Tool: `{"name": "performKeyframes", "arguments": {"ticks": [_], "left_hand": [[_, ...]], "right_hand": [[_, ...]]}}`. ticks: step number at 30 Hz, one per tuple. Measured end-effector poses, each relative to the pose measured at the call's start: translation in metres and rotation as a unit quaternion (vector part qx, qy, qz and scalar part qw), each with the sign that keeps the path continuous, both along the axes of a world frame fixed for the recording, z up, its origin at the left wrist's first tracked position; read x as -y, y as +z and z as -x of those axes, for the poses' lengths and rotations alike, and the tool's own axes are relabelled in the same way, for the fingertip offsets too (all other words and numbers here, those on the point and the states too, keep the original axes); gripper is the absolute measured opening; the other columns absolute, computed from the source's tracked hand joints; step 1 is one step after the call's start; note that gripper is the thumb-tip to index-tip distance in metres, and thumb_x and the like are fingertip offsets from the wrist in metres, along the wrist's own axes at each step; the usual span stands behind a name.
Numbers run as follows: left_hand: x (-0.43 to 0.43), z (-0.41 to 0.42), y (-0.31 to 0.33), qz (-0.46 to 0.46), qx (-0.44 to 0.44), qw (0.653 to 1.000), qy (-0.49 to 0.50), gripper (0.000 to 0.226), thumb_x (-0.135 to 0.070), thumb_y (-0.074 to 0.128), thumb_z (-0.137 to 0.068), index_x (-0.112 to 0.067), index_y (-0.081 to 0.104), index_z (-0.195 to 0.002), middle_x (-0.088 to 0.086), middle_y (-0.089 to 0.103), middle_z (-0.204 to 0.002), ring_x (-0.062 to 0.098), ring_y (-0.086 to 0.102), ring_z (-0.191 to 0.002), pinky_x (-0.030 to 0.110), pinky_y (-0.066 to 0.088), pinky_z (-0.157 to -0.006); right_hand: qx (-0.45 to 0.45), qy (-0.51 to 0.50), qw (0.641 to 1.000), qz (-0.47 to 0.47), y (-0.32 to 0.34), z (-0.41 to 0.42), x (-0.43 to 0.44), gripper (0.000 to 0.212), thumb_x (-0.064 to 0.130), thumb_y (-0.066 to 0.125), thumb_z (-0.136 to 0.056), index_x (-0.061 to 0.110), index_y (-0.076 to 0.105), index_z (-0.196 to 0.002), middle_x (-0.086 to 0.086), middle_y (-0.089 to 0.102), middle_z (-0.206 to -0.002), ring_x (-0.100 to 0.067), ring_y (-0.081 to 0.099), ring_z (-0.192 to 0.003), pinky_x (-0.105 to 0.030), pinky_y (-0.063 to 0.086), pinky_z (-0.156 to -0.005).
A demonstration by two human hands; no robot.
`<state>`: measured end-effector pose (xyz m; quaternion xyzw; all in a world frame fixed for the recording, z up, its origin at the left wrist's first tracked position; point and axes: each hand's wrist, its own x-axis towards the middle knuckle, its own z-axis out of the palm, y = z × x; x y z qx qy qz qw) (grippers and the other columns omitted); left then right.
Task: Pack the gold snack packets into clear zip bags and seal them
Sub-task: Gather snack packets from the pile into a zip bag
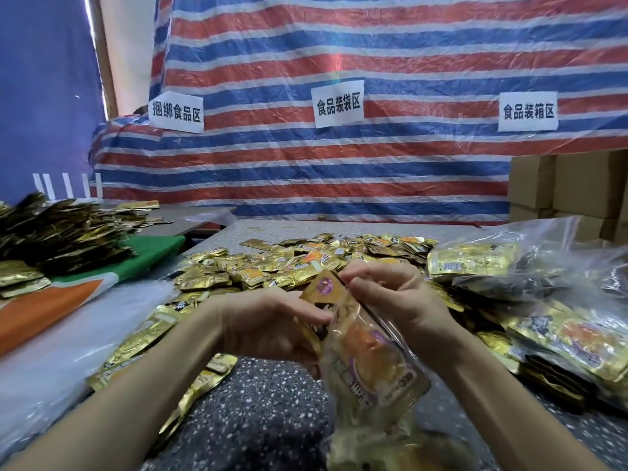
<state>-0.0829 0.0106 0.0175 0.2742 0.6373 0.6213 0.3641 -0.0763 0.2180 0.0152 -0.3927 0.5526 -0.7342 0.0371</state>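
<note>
Gripping zip bag (370,355), both hands raised

The clear zip bag (377,379) is all motion blur and its bottom runs off the lower edge, so can't count the gold packets (326,290) in it. The left hand (268,328) gripping it has fingertips tucked behind the bag, and the right hand (390,294) is smeared at the bag's mouth. Right of the bag, the filled bags (543,300) and, farther back, the cardboard boxes (560,188) get cut by the frame edge.
</note>
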Motion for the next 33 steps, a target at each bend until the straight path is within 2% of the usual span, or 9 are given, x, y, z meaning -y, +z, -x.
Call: {"name": "performKeyframes", "arguments": {"ticks": [3,6,10,13,17,20,25,29,33], "left_hand": [[-0.005,-0.009,0.024,0.132,-0.149,0.98,0.025,0.048,-0.056,0.075,-0.076,-0.019,0.067,-0.106,0.007,0.068,-0.107,0.026,0.059,-0.098,0.036,0.051,-0.082],[-0.012,-0.014,0.046,0.295,-0.327,0.897,0.047,0.061,-0.077,0.048,-0.08,-0.021,0.069,-0.089,-0.008,0.068,-0.09,0.009,0.06,-0.083,0.038,0.05,-0.083],[-0.013,-0.017,0.05,0.384,-0.309,0.87,0.018,0.088,-0.088,0.017,-0.079,-0.026,0.075,-0.101,0.004,0.078,-0.087,0.011,0.07,-0.091,0.041,0.04,-0.098],[-0.008,-0.02,0.04,0.281,-0.26,0.923,0.045,0.074,-0.08,0.036,-0.084,-0.022,0.072,-0.111,0.007,0.076,-0.099,0.022,0.067,-0.086,0.037,0.046,-0.083],[-0.013,-0.022,0.011,0.182,-0.342,0.913,0.132,0.026,-0.03,0.073,-0.088,-0.016,0.072,-0.11,0.002,0.073,-0.106,0.022,0.068,-0.095,0.044,0.055,-0.088],[-0.017,-0.023,0.0,0.166,-0.363,0.899,0.179,0.015,-0.028,0.075,-0.086,-0.016,0.078,-0.094,0.003,0.074,-0.093,0.012,0.065,-0.08,0.033,0.051,-0.073],[-0.01,-0.023,0.009,0.103,-0.353,0.906,0.207,0.005,-0.015,0.074,-0.086,-0.015,0.078,-0.082,0.014,0.073,-0.095,0.028,0.064,-0.082,0.039,0.05,-0.073],[-0.01,-0.025,0.018,0.039,-0.33,0.921,0.203,0.011,-0.029,0.075,-0.072,-0.018,0.073,-0.074,0.027,0.065,-0.091,0.023,0.049,-0.073,0.034,0.037,-0.065],[-0.008,-0.02,0.019,-0.069,-0.255,0.939,0.22,0.016,-0.021,0.078,-0.065,-0.02,0.063,-0.066,0.004,0.062,-0.075,0.017,0.041,-0.062,0.025,0.03,-0.053]], "right_hand": [[0.012,0.011,1.0,-0.011,0.001,0.003,-0.008,0.027,0.037,0.09,-0.065,0.019,0.083,-0.083,-0.003,0.076,-0.108,-0.017,0.071,-0.104,-0.028,0.058,-0.083],[0.018,0.005,1.0,-0.02,0.0,0.002,-0.014,0.027,0.039,0.088,-0.068,0.019,0.082,-0.085,0.001,0.077,-0.09,-0.011,0.073,-0.084,-0.022,0.057,-0.071],[0.016,-0.042,0.999,0.018,-0.001,0.002,-0.02,0.037,0.044,0.092,-0.061,0.019,0.081,-0.086,-0.006,0.077,-0.088,-0.016,0.073,-0.08,-0.027,0.058,-0.068],[0.051,-0.107,0.989,0.089,0.0,0.002,-0.023,0.031,0.042,0.089,-0.063,0.022,0.079,-0.084,-0.006,0.076,-0.088,-0.019,0.072,-0.075,-0.033,0.059,-0.063],[0.085,-0.144,0.974,0.15,-0.002,0.0,-0.024,0.008,0.029,0.072,-0.074,0.026,0.076,-0.079,0.001,0.074,-0.079,-0.015,0.07,-0.066,-0.034,0.058,-0.056],[0.067,-0.153,0.974,0.154,-0.005,-0.002,-0.025,0.007,0.03,0.072,-0.074,0.028,0.076,-0.079,0.0,0.074,-0.081,-0.017,0.071,-0.068,-0.038,0.06,-0.059],[0.053,-0.149,0.976,0.148,-0.004,-0.002,-0.033,0.011,0.024,0.066,-0.077,0.028,0.076,-0.077,-0.005,0.073,-0.082,-0.02,0.07,-0.072,-0.041,0.06,-0.071],[0.057,-0.123,0.98,0.144,0.001,-0.003,-0.038,0.017,0.021,0.058,-0.085,0.027,0.073,-0.08,-0.005,0.071,-0.087,-0.022,0.068,-0.078,-0.046,0.059,-0.072],[0.062,-0.116,0.982,0.138,0.003,-0.003,-0.04,0.016,0.021,0.056,-0.087,0.025,0.07,-0.081,-0.006,0.069,-0.089,-0.023,0.068,-0.083,-0.045,0.062,-0.073]]}}
